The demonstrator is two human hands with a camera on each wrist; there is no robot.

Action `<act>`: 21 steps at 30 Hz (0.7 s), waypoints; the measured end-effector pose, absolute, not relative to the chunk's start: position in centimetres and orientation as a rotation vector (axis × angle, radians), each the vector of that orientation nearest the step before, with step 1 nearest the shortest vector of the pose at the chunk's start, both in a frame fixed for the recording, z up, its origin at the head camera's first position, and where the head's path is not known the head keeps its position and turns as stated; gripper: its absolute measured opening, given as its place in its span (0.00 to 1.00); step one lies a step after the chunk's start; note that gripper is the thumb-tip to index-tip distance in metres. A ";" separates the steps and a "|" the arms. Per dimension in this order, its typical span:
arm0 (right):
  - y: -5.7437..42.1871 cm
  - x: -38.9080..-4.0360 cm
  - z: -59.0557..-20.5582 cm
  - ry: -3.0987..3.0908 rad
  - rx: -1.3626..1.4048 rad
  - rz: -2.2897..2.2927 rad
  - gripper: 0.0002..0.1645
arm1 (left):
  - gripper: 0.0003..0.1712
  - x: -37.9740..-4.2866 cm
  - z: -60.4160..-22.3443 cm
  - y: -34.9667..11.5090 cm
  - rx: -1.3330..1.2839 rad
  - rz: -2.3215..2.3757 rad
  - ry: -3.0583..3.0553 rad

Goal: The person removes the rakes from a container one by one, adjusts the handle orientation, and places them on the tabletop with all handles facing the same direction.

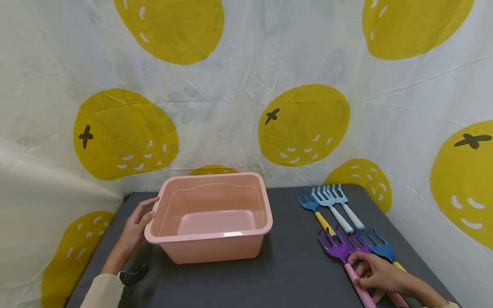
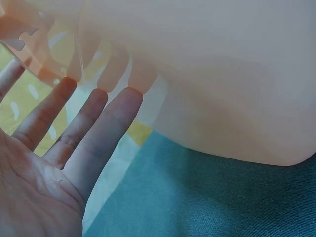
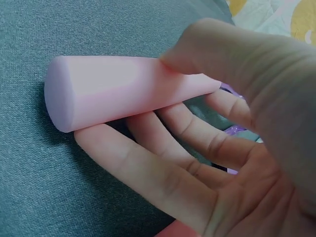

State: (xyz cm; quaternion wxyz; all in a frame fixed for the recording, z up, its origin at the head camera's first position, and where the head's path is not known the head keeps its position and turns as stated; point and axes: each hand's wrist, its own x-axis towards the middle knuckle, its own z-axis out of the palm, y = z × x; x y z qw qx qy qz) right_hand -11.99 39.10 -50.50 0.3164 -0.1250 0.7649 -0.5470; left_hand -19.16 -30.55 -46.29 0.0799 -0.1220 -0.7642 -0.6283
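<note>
At the right of the table my right hand (image 1: 375,272) pinches the pink handle of a purple hand rake (image 1: 363,285). In the right wrist view, the thumb lies on one side of the handle (image 3: 113,94) and the fingertips on the other. Its tines point away, toward the back. My left hand (image 1: 135,224) touches the left rim of a pink plastic basin (image 1: 215,239). Seen from the left wrist, straight fingers (image 2: 106,138) rest against the basin's outer wall (image 2: 237,84). The basin holds nothing visible.
Beside the held rake lie another purple rake (image 1: 360,246), partly hidden by the hand, and a blue one (image 1: 381,248). Farther back are a blue rake with a yellow handle (image 1: 325,223) and two light blue rakes (image 1: 340,219). Patterned cloth (image 1: 227,128) walls the dark table (image 1: 292,273).
</note>
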 end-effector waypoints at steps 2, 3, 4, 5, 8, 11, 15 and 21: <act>39.1 -11.8 -50.5 2.011 -0.292 -1.436 0.24 | 0.26 -19.2 -46.2 -30.6 -0.380 -1.889 -2.279; 39.0 -11.7 -50.4 2.011 -0.274 -1.433 0.24 | 0.26 -19.2 -46.2 -30.6 -0.387 -1.888 -2.282; 39.0 -11.6 -50.4 2.015 -0.252 -1.426 0.25 | 0.26 -19.1 -46.2 -30.6 -0.390 -1.894 -2.277; 38.9 -11.5 -50.3 2.014 -0.234 -1.421 0.25 | 0.26 -19.1 -46.2 -30.7 -0.392 -1.890 -2.282; 38.8 -11.3 -50.2 2.024 -0.201 -1.402 0.25 | 0.26 -19.1 -46.2 -30.7 -0.384 -1.883 -2.288; 38.8 -11.2 -50.0 2.042 -0.194 -1.376 0.24 | 0.26 -19.2 -46.2 -30.8 -0.370 -1.877 -2.299; 38.7 -11.0 -49.9 2.059 -0.253 -1.345 0.21 | 0.26 -19.2 -46.2 -30.7 -0.353 -1.871 -2.304; 38.6 -10.8 -49.9 2.067 -0.290 -1.322 0.19 | 0.26 -19.0 -46.1 -30.6 -0.371 -1.880 -2.283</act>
